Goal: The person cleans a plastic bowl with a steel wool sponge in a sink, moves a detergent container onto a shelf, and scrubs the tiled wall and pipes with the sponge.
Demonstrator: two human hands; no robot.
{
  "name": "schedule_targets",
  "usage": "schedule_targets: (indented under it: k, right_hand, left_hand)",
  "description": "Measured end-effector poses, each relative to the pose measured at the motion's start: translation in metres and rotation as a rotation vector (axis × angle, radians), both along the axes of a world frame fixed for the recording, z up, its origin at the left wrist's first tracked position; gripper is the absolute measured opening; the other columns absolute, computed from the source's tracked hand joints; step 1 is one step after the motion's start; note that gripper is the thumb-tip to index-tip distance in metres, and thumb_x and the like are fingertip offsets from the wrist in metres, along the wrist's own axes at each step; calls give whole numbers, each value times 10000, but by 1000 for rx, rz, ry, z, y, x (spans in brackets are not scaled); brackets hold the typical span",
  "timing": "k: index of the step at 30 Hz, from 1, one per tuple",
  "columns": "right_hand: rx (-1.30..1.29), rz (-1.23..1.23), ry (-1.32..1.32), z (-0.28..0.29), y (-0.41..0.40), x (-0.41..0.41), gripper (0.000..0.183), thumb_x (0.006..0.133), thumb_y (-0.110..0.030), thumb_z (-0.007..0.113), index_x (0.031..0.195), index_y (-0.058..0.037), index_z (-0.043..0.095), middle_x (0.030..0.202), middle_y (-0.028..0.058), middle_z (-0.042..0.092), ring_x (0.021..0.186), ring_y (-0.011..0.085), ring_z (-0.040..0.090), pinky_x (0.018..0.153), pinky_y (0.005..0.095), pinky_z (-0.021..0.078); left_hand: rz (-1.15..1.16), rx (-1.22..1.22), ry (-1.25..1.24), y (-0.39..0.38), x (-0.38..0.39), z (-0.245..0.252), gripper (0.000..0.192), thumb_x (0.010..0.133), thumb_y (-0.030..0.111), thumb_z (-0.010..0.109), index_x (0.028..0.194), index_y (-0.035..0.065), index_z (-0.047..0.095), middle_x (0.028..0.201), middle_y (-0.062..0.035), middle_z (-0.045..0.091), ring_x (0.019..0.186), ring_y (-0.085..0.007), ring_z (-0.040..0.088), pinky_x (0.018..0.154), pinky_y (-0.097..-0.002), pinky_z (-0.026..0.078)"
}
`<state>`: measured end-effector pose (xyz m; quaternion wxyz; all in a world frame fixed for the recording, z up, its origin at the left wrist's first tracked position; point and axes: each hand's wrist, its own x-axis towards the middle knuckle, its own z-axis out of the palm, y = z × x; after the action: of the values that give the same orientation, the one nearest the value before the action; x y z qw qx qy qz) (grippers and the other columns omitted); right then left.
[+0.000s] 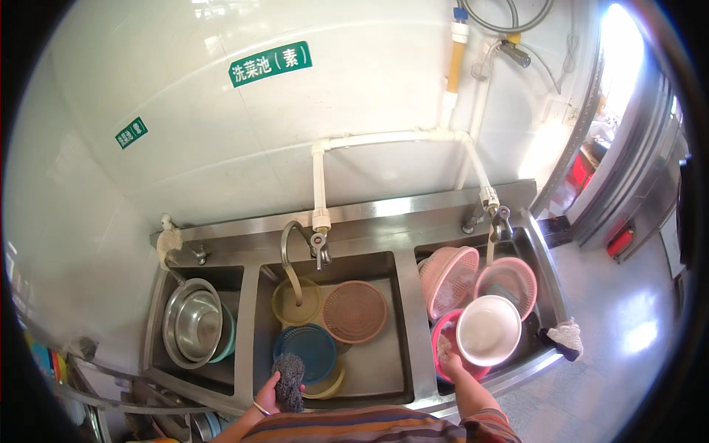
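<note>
My left hand [271,394] is closed around a dark grey scouring cloth [289,382] at the front of the middle sink. Beyond it lie a blue plastic basket [306,351], a yellow basket [296,303] and a brownish-pink basket [354,311]. My right hand [452,365] reaches into a bright pink basin [440,346] in the right sink; its fingers are partly hidden, and a pale, light-coloured thing [445,344] lies at them. A white bowl [489,330] rests over the basin's right side. Behind these are pink baskets, one upright on edge [451,282] and one round [509,282].
Metal bowls [194,324] stand in the left sink [224,382]. A faucet with a hose [291,271] hangs over the middle sink, and another tap [501,221] over the right. A cloth [565,338] lies on the right front rim. Metal dividers separate the sinks.
</note>
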<state>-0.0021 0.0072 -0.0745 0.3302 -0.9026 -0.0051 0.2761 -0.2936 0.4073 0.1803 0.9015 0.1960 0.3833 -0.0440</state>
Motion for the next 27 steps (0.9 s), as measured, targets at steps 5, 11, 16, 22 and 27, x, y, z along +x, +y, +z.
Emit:
schedule_targets:
  k: [5, 11, 16, 22, 27]
  right_hand:
    - [617, -476, 203, 62, 23, -5, 298, 908, -357, 505, 914, -80, 614, 728, 35, 593, 550, 113, 535, 405, 245, 386]
    - [901, -828, 334, 133, 40, -31, 179, 883, -243, 491, 957, -101, 571, 795, 59, 604, 586, 177, 566, 481, 302, 462]
    - [1023, -765, 162, 154, 48, -12, 177, 822, -135, 496, 961, -60, 574, 845, 93, 627, 775, 222, 631, 672, 385, 531]
    - [1195, -673, 317, 214, 107, 74, 234, 866, -300, 549, 967, -88, 561, 820, 48, 605, 705, 195, 608, 570, 296, 509]
    - [1173, -229, 111, 388, 267, 179, 234, 913, -286, 462, 921, -70, 551, 808, 62, 600, 715, 185, 607, 614, 286, 523]
  left_hand:
    - [-50, -12, -25, 44, 10, -12, 473, 912, 434, 439, 1242, 96, 468, 1075, -111, 599, 906, -269, 607, 724, -437, 516]
    - [-131, -102, -131, 68, 9, -43, 457, 912, 412, 456, 1234, 90, 474, 1089, -99, 597, 905, -272, 612, 717, -427, 519]
    - [-126, -119, -139, 75, 9, -53, 454, 912, 405, 457, 1235, 87, 470, 1083, -100, 599, 905, -276, 612, 690, -418, 530]
    - [-158, -229, -188, 90, 30, -66, 429, 906, 364, 482, 1235, 89, 452, 1095, -122, 588, 893, -279, 612, 705, -422, 529]
    - [7, -26, -190, 102, 28, -46, 391, 901, 260, 497, 1227, 47, 469, 1135, -150, 564, 940, -305, 588, 810, -440, 483]
